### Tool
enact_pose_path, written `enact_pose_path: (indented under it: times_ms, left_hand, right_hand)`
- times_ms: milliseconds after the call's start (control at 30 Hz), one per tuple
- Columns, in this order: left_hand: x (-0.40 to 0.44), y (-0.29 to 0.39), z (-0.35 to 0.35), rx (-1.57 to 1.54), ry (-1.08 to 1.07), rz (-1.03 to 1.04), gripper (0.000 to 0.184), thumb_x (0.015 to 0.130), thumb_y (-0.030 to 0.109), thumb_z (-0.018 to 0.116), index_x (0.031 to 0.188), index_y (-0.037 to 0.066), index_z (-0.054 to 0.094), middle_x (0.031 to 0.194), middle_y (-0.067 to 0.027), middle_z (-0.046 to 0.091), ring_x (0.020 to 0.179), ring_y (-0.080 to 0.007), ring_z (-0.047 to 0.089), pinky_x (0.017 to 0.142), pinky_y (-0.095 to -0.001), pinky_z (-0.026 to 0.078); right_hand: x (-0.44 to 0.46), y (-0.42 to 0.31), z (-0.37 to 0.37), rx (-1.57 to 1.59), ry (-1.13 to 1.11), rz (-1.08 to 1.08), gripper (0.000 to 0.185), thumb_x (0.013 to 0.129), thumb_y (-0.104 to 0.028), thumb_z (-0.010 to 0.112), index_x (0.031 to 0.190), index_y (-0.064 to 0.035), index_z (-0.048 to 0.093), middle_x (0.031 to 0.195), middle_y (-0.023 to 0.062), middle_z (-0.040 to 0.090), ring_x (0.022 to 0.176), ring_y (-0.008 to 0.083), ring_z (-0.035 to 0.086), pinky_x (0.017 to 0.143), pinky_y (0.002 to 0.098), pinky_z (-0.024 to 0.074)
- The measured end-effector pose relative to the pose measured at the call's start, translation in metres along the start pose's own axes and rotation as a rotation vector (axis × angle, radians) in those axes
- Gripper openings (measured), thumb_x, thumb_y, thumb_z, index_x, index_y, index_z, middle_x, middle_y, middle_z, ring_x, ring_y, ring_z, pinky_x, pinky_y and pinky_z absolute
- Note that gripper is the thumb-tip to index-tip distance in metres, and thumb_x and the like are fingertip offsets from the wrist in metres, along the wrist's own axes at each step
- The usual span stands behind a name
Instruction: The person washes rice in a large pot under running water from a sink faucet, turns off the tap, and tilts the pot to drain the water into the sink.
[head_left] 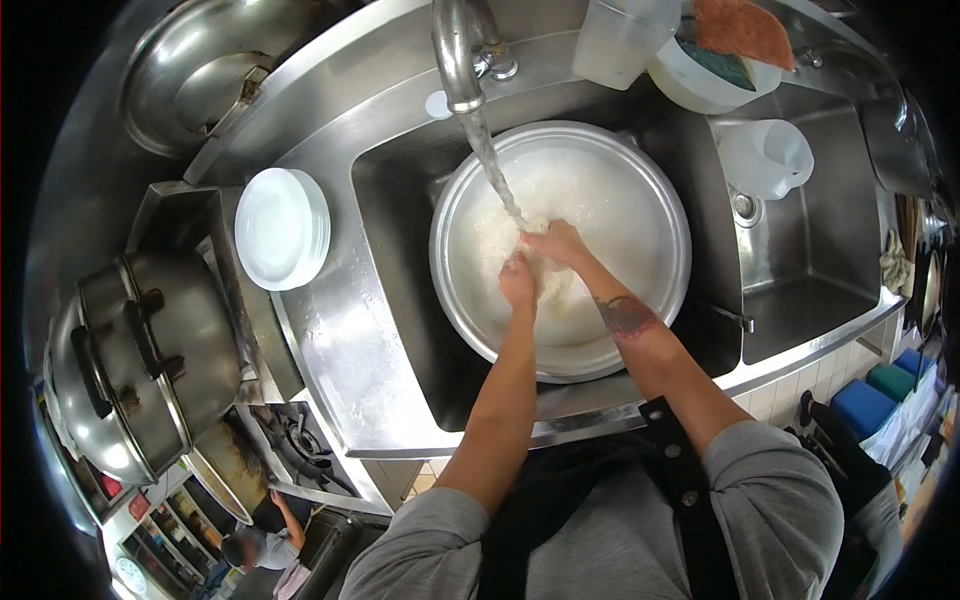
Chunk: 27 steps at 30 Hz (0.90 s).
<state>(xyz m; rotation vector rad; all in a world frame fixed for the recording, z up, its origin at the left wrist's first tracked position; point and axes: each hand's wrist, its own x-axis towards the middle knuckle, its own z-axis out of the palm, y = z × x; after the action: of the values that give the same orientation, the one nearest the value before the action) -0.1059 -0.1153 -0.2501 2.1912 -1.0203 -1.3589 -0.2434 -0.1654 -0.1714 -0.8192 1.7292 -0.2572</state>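
A wide round metal basin stands in the left sink bowl, filled with cloudy whitish water. A stream of water runs from the faucet into it. My left hand is over the middle of the basin, in or just above the water, fingers curled inward. Beside it, slightly higher and to the right, my right hand reaches under the stream. The two hands are close together among pale bits in the water. Splashing water hides the fingertips, so what they hold cannot be made out.
Stacked white plates sit on the left counter. A clear plastic jug lies in the right sink. Behind are a white tub with cloths and a plastic container. Large metal pots stand left; another person is at lower left.
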Motion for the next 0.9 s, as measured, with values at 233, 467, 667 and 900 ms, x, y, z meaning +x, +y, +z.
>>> enact_pose_path:
  times_ms: [233,467,667,900]
  left_hand:
    - [-0.059,-0.028,0.016,0.845,-0.213,0.444,0.067,0.072,0.033,0.069,0.124,-0.002,0.044,0.127,-0.0224,0.046,0.118,-0.0349,0.044,0.097,-0.0413,0.037]
    - [-0.039,-0.028,-0.028,1.196,-0.818,0.234,0.061,0.065,0.039,0.073,0.109,-0.001,0.059,0.113,-0.0211,0.057,0.107,-0.0353,0.054,0.091,-0.0423,0.044]
    - [0.025,0.026,-0.042,0.599,-0.848,0.186,0.039,0.074,0.024,0.063,0.103,-0.002,0.061,0.107,-0.0231,0.058,0.094,-0.0342,0.060,0.082,-0.0456,0.047]
    - [0.027,0.107,-0.054,-0.403,-0.471,-0.279,0.031,0.090,0.014,0.039,0.115,-0.002,0.047,0.104,-0.0217,0.056,0.084,-0.0325,0.061,0.066,-0.0427,0.052]
  right_hand:
    - [0.051,-0.018,0.035,0.847,-0.101,-0.179,0.069,0.067,-0.032,0.076,0.122,-0.0033,0.047,0.123,0.0125,0.049,0.110,0.0211,0.049,0.088,0.0333,0.0431]
    - [0.046,-0.036,0.046,0.682,-0.062,-0.371,0.062,0.077,-0.019,0.068,0.131,-0.0077,0.040,0.131,0.0165,0.041,0.126,0.0370,0.031,0.103,0.0475,0.0281]
    - [0.032,-0.047,0.020,0.544,-0.144,-0.193,0.040,0.078,-0.017,0.064,0.111,0.0005,0.054,0.117,0.0224,0.050,0.113,0.0364,0.047,0.088,0.0455,0.0425]
    - [-0.041,-0.096,-0.020,-0.339,0.302,-0.504,0.021,0.074,-0.016,0.061,0.079,0.0047,0.061,0.074,0.0245,0.062,0.068,0.0378,0.062,0.062,0.0426,0.0505]
